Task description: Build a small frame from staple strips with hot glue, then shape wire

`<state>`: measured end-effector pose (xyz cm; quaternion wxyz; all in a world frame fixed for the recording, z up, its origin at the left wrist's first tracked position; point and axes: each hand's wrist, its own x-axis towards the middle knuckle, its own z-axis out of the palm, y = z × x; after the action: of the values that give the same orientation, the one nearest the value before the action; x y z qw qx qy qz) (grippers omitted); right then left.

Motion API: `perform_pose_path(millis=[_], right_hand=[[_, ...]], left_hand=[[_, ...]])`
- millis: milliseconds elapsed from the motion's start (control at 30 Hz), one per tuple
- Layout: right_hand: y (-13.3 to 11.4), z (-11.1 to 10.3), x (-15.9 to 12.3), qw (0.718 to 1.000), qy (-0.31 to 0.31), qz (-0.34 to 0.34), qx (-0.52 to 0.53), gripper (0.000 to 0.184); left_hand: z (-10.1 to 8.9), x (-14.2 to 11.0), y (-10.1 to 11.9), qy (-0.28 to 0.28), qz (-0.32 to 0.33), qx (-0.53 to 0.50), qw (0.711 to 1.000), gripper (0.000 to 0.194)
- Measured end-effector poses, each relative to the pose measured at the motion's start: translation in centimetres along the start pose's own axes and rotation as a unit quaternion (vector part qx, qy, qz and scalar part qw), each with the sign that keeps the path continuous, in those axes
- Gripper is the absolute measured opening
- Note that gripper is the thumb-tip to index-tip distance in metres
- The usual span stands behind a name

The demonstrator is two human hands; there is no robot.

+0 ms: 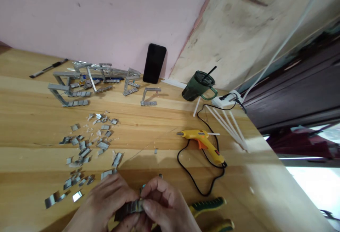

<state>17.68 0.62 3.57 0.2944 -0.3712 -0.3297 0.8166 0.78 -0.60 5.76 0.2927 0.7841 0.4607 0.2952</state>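
Note:
Low in the head view, my left hand (pixel 106 198) is closed around a grey segmented metal strip (pixel 130 207). My right hand (pixel 166 203) pinches the strip's other end between thumb and fingers. A small bluish bit (pixel 143 186) shows by the right fingertips; what it is I cannot make out. Just right of my right hand lie yellow-and-green tool handles (pixel 208 205), partly hidden. Small bent grey metal pieces (pixel 84 151) are scattered left of and beyond my left hand.
Angular grey metal frames (pixel 77 94) stand along the wall, near a pen (pixel 49 68) and a leaning black phone (pixel 154 63). A yellow glue gun (pixel 200 138) lies right of centre with its black cord looped. Behind it are white glue sticks (pixel 225 125), a green mug (pixel 198 85) and a power strip (pixel 228 99).

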Motion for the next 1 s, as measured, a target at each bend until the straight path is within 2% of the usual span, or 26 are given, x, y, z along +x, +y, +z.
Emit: perform_pose_path(millis=[100,167,233,300,400,567,733,1000], right_hand=[[0.4,-0.3,-0.1,1.0,0.01,0.003,-0.023,0.053],[0.2,-0.4,-0.4,0.997,0.029,-0.019,-0.066,0.052],[-0.4,-0.5,-0.8,0.985,0.041,-0.065,-0.154,0.039],[-1.3,-0.6,-1.2,0.957,0.037,-0.111,-0.265,0.022],[-2.3,-0.8,-1.7,0.927,0.061,-0.165,-0.331,0.01],[-2.4,-0.9,-1.6,0.91,0.06,-0.192,-0.363,0.011],[-2.8,-0.6,-1.4,0.915,0.052,-0.183,-0.354,0.016],[-3.2,-0.4,-1.5,0.915,0.054,-0.19,-0.353,0.007]], left_hand=[[0.0,-0.1,0.2,0.009,-0.02,-0.001,1.0,0.004],[0.0,-0.1,0.5,0.029,-0.038,-0.006,0.999,0.004],[0.0,-0.1,0.6,0.043,-0.04,-0.012,0.998,0.003],[0.0,-0.1,0.7,0.048,-0.038,-0.015,0.998,0.005],[-0.1,-0.1,0.6,0.038,-0.043,-0.014,0.998,0.007],[-0.1,-0.1,0.6,0.028,-0.051,-0.004,0.998,0.008],[0.1,-0.3,0.4,0.045,-0.042,-0.02,0.998,0.009],[0.1,-0.3,0.5,0.041,-0.043,-0.001,0.998,0.007]])
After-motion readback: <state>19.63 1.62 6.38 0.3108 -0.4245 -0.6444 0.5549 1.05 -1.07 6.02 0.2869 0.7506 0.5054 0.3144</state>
